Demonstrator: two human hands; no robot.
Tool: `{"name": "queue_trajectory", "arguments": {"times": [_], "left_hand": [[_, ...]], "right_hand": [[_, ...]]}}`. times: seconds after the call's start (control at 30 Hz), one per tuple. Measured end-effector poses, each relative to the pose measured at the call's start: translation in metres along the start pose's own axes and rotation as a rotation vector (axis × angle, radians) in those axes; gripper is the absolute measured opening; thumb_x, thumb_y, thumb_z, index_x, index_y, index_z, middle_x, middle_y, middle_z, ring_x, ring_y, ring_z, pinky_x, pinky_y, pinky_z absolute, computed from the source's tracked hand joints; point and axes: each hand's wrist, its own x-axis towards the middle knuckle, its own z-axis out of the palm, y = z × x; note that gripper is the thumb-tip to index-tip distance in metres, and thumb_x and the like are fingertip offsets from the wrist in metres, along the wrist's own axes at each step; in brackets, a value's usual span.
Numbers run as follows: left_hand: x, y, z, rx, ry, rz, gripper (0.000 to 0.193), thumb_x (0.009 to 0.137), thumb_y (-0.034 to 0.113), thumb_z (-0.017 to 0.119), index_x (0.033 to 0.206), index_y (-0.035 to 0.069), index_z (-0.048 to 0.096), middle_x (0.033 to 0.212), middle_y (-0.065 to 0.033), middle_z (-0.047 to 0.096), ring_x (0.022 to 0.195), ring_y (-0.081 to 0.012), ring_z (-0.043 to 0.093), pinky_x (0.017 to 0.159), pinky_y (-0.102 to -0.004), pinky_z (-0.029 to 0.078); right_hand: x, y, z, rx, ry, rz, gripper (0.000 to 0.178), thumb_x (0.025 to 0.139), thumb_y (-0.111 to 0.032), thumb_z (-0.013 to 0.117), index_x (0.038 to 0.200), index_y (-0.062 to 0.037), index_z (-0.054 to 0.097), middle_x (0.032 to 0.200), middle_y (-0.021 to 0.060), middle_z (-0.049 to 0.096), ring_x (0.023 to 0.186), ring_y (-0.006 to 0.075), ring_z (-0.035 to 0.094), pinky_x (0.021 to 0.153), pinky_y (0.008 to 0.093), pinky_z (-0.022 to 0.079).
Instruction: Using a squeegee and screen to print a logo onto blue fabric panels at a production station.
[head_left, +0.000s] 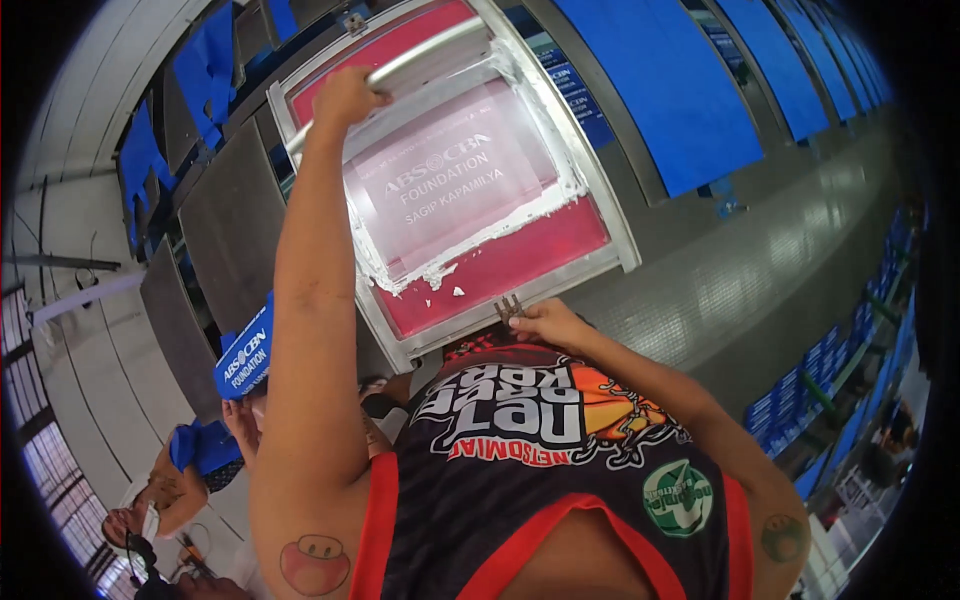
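Note:
A screen-printing frame [618,232] with a pale metal rim lies in front of me. Its mesh is red [525,252] around a pale middle that carries white lettering. White ink [575,188] is smeared around this middle, with a few blobs near the close edge. My left hand [345,97], arm stretched out, is closed around a squeegee [432,54] with a long pale handle, over the far part of the screen. At the near rim, my right hand [548,324] pinches a small pronged metal bracket [508,307]. The squeegee's lower edge is partly hidden.
Blue fabric pieces [665,95] lie on dark boards to the right and far left. Bare dark boards [232,215] stand left of the frame. At lower left, a person's hand [240,420] is beside a printed blue cloth [246,350]; another person [165,490] is farther off.

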Motion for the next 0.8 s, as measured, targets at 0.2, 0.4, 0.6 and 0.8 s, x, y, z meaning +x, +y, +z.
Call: {"name": "queue_trajectory", "arguments": {"times": [0.2, 0.4, 0.6, 0.8], "left_hand": [[-0.011, 0.016, -0.020, 0.082, -0.056, -0.013, 0.052, 0.065, 0.038, 0.079, 0.112, 0.019, 0.067, 0.104, -0.0102, 0.069, 0.102, -0.0300, 0.063, 0.084, -0.0441, 0.049], [-0.029, 0.015, 0.010, 0.133, -0.016, -0.024, 0.046, 0.070, 0.035, 0.074, 0.113, 0.021, 0.066, 0.104, -0.0108, 0.068, 0.098, -0.0310, 0.064, 0.084, -0.0442, 0.051], [-0.152, 0.080, 0.041, 0.166, -0.011, -0.067, 0.039, 0.076, 0.020, 0.063, 0.115, 0.024, 0.065, 0.104, -0.0081, 0.067, 0.095, -0.0306, 0.064, 0.079, -0.0438, 0.052], [-0.279, 0.148, 0.100, -0.047, 0.363, 0.056, 0.022, 0.072, 0.002, 0.056, 0.090, 0.012, 0.064, 0.082, -0.0093, 0.064, 0.079, -0.0320, 0.063, 0.066, -0.0460, 0.052]], "right_hand": [[-0.084, -0.064, 0.016, -0.229, 0.124, -0.229, 0.026, 0.090, -0.021, 0.059, 0.089, 0.0028, 0.069, 0.071, 0.0099, 0.070, 0.061, 0.0152, 0.068, 0.058, 0.0289, 0.052], [-0.042, -0.014, 0.017, -0.305, 0.176, -0.282, 0.023, 0.090, -0.018, 0.058, 0.087, 0.0022, 0.069, 0.070, 0.0105, 0.069, 0.058, 0.0152, 0.067, 0.057, 0.0286, 0.053], [-0.024, -0.002, 0.011, -0.251, 0.155, -0.282, 0.022, 0.089, -0.016, 0.061, 0.086, 0.0041, 0.069, 0.069, 0.0096, 0.069, 0.058, 0.0135, 0.067, 0.057, 0.0282, 0.053], [-0.022, -0.013, 0.002, -0.357, 0.133, -0.256, 0.029, 0.089, -0.024, 0.061, 0.082, 0.0031, 0.070, 0.069, 0.0099, 0.069, 0.059, 0.0149, 0.067, 0.058, 0.0295, 0.053]]}}
